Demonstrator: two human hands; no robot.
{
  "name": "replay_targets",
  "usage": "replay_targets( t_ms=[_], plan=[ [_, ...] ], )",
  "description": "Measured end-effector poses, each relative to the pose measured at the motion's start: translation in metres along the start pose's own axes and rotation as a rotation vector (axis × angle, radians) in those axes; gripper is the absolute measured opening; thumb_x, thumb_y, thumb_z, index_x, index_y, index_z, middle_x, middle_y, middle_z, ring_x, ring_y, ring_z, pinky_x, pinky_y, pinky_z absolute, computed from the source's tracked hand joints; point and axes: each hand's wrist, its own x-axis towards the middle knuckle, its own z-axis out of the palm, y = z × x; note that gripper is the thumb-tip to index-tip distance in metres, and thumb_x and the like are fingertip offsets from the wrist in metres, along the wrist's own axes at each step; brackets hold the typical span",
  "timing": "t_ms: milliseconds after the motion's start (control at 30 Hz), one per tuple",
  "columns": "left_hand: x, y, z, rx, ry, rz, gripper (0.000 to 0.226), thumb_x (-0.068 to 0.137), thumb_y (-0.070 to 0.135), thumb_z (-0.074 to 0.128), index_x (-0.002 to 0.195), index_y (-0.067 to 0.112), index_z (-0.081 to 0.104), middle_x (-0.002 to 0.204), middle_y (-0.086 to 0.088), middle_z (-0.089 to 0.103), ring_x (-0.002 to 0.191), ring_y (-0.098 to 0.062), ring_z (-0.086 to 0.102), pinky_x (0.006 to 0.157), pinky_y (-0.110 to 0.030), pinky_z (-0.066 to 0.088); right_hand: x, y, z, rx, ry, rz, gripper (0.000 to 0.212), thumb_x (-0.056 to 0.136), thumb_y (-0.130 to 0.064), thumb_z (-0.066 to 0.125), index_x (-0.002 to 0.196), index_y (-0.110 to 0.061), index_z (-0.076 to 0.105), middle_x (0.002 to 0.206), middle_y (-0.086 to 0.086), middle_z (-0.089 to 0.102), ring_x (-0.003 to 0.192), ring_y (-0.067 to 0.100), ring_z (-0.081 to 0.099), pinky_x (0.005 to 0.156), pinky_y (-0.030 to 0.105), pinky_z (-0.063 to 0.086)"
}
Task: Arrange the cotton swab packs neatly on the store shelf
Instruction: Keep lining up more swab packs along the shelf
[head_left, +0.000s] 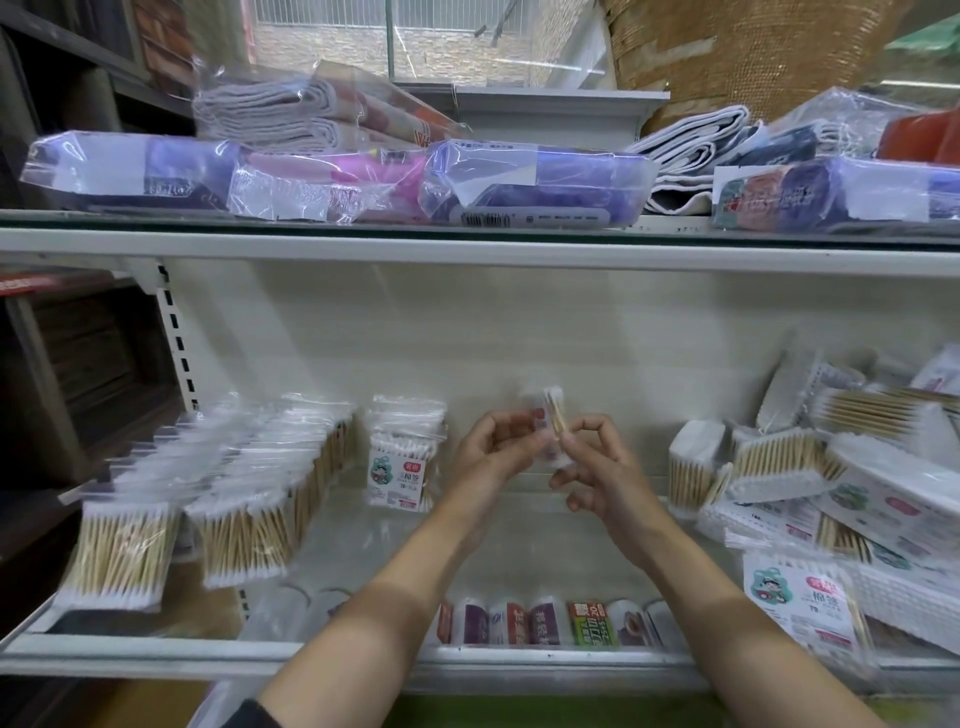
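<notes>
My left hand (488, 452) and my right hand (597, 462) together hold one small cotton swab pack (551, 415) upright above the middle of the glass shelf (467, 540); it is blurred by motion. Two rows of swab packs (234, 483) stand in line on the shelf's left part. A third, short row (402, 457) stands beside them, its front pack showing a white label. On the right lies a loose pile of swab packs (810, 483), some flat, some tilted.
The shelf above (467, 244) carries bagged cloths and purple packs. Under the glass shelf a row of small rolled packs (550, 623) shows through. A white slotted upright (174, 338) and a dark wooden cabinet (78, 374) stand on the left.
</notes>
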Motion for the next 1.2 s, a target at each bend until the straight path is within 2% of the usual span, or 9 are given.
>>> replay_targets(
  t_ms=[100, 200, 300, 433, 567, 800, 967, 1100, 1200],
  plan=[
    [0.0014, -0.0015, -0.0018, 0.036, 0.034, 0.005, 0.049, 0.069, 0.018, 0.075, 0.114, 0.007, 0.058, 0.107, -0.002, 0.067, 0.099, -0.011, 0.063, 0.079, -0.020, 0.049, -0.0001, 0.0015, -0.0011, -0.028, -0.046, 0.008, 0.005, 0.090, -0.019, 0.056, 0.095, -0.017, 0.056, 0.087, -0.001, 0.063, 0.066, 0.012, 0.060, 0.047, 0.021, 0.040],
    [0.0017, -0.0017, -0.0020, 0.065, 0.076, 0.012, 0.036, 0.081, 0.006, 0.068, 0.115, 0.005, 0.058, 0.105, 0.000, 0.068, 0.090, -0.003, 0.063, 0.069, -0.012, 0.047, -0.0001, 0.0025, -0.0018, -0.034, -0.051, 0.010, 0.009, 0.093, -0.013, 0.052, 0.093, -0.017, 0.060, 0.091, -0.002, 0.064, 0.067, 0.011, 0.060, 0.048, 0.021, 0.041],
    [0.0029, -0.0012, -0.0022, 0.062, 0.091, -0.001, 0.024, 0.087, 0.009, 0.063, 0.111, 0.009, 0.061, 0.095, 0.005, 0.068, 0.084, -0.002, 0.063, 0.068, -0.014, 0.046, 0.0009, 0.0024, -0.0031, -0.010, -0.001, 0.007, 0.012, 0.092, -0.006, 0.051, 0.090, -0.015, 0.059, 0.092, 0.000, 0.062, 0.063, 0.011, 0.058, 0.047, 0.020, 0.039],
    [0.0034, 0.0003, -0.0011, 0.020, 0.098, -0.037, 0.022, 0.093, 0.013, 0.054, 0.112, 0.005, 0.062, 0.101, -0.006, 0.069, 0.094, -0.016, 0.064, 0.082, -0.028, 0.050, 0.0030, 0.0029, -0.0036, -0.028, 0.124, 0.002, 0.009, 0.090, -0.006, 0.056, 0.085, -0.013, 0.054, 0.068, 0.000, 0.051, 0.046, 0.007, 0.045, 0.041, 0.018, 0.032],
    [0.0034, 0.0026, 0.0004, -0.069, 0.077, -0.055, 0.020, 0.097, 0.009, 0.045, 0.105, 0.004, 0.063, 0.094, -0.006, 0.069, 0.085, -0.014, 0.066, 0.074, -0.022, 0.055, 0.0046, 0.0037, -0.0051, -0.065, 0.186, 0.018, 0.008, 0.090, -0.015, 0.060, 0.094, -0.011, 0.054, 0.063, -0.002, 0.045, 0.043, 0.006, 0.039, 0.041, 0.019, 0.028],
    [0.0043, 0.0029, 0.0006, -0.147, 0.075, -0.074, 0.025, 0.099, 0.006, 0.039, 0.100, 0.006, 0.064, 0.094, -0.007, 0.070, 0.088, -0.017, 0.067, 0.079, -0.026, 0.056, 0.0035, 0.0024, -0.0048, 0.026, 0.085, 0.036, 0.010, 0.090, -0.020, 0.057, 0.090, -0.011, 0.061, 0.072, 0.000, 0.054, 0.046, 0.008, 0.042, 0.042, 0.017, 0.028],
    [0.0045, 0.0038, 0.0012, -0.182, 0.079, -0.072, 0.026, 0.099, 0.004, 0.036, 0.105, 0.002, 0.062, 0.093, -0.007, 0.070, 0.085, -0.015, 0.068, 0.077, -0.024, 0.056, 0.0014, -0.0016, -0.0035, 0.051, 0.011, 0.041, 0.022, 0.076, -0.030, 0.063, 0.087, -0.012, 0.057, 0.071, -0.003, 0.056, 0.049, 0.009, 0.043, 0.045, 0.019, 0.028],
    [0.0028, 0.0069, 0.0020, -0.226, 0.071, -0.064, 0.028, 0.098, 0.002, 0.035, 0.100, 0.005, 0.063, 0.090, -0.005, 0.070, 0.083, -0.014, 0.067, 0.076, -0.024, 0.055, 0.0003, -0.0032, -0.0027, 0.076, -0.004, 0.046, 0.021, 0.073, -0.027, 0.065, 0.084, -0.015, 0.051, 0.070, -0.005, 0.054, 0.049, 0.009, 0.044, 0.045, 0.019, 0.029],
    [0.0025, 0.0079, 0.0015, -0.258, 0.047, -0.052, 0.027, 0.097, 0.000, 0.036, 0.101, 0.005, 0.063, 0.089, -0.005, 0.071, 0.085, -0.015, 0.066, 0.078, -0.025, 0.053, 0.0009, -0.0020, -0.0036, 0.094, 0.015, 0.051, 0.013, 0.081, -0.019, 0.062, 0.083, -0.017, 0.049, 0.073, -0.005, 0.055, 0.051, 0.011, 0.045, 0.044, 0.019, 0.030]
  ],
)
